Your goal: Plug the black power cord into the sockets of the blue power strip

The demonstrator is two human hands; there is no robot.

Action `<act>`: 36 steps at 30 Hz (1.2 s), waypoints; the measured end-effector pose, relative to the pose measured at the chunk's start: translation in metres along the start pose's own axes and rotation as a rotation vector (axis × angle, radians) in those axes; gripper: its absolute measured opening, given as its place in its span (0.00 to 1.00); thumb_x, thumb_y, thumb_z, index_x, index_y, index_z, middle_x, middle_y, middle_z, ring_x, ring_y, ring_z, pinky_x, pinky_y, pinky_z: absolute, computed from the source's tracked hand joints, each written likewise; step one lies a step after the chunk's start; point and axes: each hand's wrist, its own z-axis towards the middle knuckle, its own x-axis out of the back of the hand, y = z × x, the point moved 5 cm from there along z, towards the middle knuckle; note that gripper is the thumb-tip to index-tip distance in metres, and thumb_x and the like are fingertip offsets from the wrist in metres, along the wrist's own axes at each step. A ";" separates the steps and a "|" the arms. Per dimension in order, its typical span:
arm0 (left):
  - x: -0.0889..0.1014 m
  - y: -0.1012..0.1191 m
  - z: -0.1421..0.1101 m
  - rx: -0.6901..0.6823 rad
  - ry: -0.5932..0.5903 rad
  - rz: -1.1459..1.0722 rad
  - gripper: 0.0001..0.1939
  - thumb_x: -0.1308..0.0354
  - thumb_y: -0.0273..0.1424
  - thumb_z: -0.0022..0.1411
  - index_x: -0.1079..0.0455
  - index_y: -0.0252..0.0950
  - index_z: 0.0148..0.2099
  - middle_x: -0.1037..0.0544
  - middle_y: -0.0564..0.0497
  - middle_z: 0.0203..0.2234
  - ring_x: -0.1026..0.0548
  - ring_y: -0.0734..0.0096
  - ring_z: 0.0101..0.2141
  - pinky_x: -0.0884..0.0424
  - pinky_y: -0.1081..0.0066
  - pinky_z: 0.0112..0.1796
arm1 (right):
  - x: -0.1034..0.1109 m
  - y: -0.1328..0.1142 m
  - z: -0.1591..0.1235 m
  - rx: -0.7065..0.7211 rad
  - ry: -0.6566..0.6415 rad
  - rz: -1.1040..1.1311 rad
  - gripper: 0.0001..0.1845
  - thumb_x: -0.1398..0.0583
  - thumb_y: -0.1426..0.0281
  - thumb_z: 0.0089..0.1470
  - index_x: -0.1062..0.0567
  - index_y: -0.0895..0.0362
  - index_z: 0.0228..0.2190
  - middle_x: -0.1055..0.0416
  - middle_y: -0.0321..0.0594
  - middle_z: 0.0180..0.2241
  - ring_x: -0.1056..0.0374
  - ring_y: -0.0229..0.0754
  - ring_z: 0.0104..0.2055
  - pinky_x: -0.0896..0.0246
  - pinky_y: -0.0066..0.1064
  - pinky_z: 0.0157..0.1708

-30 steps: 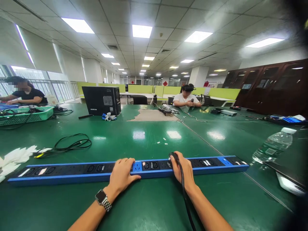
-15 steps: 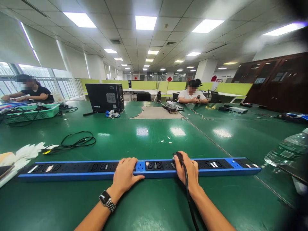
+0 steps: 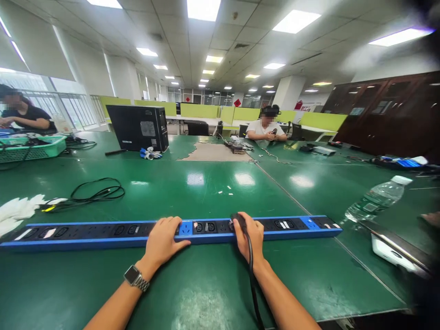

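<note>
A long blue and black power strip (image 3: 209,238) lies across the green table before me, its rows of sockets facing up. My left hand (image 3: 163,240) grips it left of the middle, fingers over the far edge and thumb along the near side. Right of the middle, my right hand (image 3: 249,236) holds a black plug (image 3: 237,220) against the sockets. Fingers hide the plug's front, so I cannot tell whether it is seated. Its black cord (image 3: 251,270) runs down beside my right forearm towards the near edge.
A coiled black cable (image 3: 98,190) and white gloves (image 3: 20,213) lie to the left. A water bottle (image 3: 376,199) rests on its side at right, near a white device (image 3: 395,254). Behind are a computer tower (image 3: 135,128), a green basket (image 3: 37,149) and two seated people.
The whole view has shifted right and slightly down, so the strip and hands appear further left and a little higher. Both hands keep their places on the strip and plug.
</note>
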 end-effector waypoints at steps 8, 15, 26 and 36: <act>-0.002 0.000 -0.003 -0.034 0.054 0.013 0.28 0.34 0.45 0.52 0.35 0.39 0.51 0.23 0.47 0.42 0.27 0.56 0.43 0.33 0.58 0.46 | -0.001 -0.034 -0.002 0.142 -0.207 0.018 0.14 0.50 0.63 0.63 0.30 0.54 0.44 0.24 0.42 0.37 0.30 0.44 0.41 0.45 0.37 0.47; -0.001 0.019 0.000 -0.031 0.075 -0.087 0.23 0.41 0.43 0.59 0.32 0.37 0.53 0.22 0.44 0.47 0.26 0.55 0.48 0.36 0.54 0.51 | 0.000 -0.048 -0.001 0.274 -0.221 -0.129 0.14 0.50 0.64 0.63 0.30 0.56 0.44 0.25 0.44 0.36 0.32 0.46 0.40 0.45 0.37 0.46; -0.039 0.109 0.035 -0.059 0.036 -0.277 0.21 0.43 0.29 0.61 0.33 0.43 0.57 0.23 0.47 0.48 0.28 0.57 0.49 0.34 0.56 0.50 | -0.009 -0.015 -0.021 0.166 -0.188 -0.160 0.29 0.43 0.64 0.51 0.36 0.61 0.54 0.32 0.52 0.54 0.39 0.53 0.57 0.61 0.55 0.61; 0.014 0.035 0.015 0.210 0.274 -0.305 0.18 0.55 0.32 0.68 0.37 0.39 0.58 0.21 0.45 0.44 0.25 0.61 0.42 0.30 0.62 0.44 | -0.013 -0.021 -0.025 0.130 -0.193 -0.228 0.30 0.43 0.67 0.46 0.31 0.61 0.52 0.34 0.50 0.57 0.42 0.52 0.59 0.62 0.50 0.62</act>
